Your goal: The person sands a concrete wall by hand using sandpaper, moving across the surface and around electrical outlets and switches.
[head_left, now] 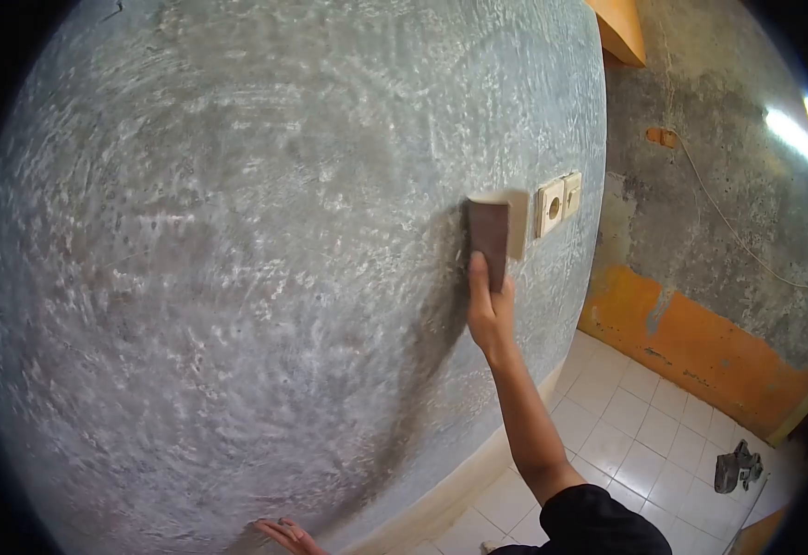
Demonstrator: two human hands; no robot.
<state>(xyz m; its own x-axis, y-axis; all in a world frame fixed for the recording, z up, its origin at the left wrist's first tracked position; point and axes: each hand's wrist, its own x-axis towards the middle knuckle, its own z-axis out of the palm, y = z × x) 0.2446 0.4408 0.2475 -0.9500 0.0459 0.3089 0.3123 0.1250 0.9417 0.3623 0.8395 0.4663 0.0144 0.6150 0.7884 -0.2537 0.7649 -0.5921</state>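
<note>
My right hand (491, 310) grips a flat brown block (489, 236) with a pale edge, held up close to the grey mottled wall (265, 222), just left of a white double wall socket (554, 209). Whether the block touches the wall I cannot tell. At the bottom of the view, my left hand (288, 536) is near the lower wall with its fingers stretched out and nothing in it. Its wrist is cut off by the frame edge.
On the right stands another wall (718, 203), grey above and orange below, with a thin cable (720, 209). White floor tiles (626, 416) lie below. A dark grey object (738, 467) rests on them at the lower right.
</note>
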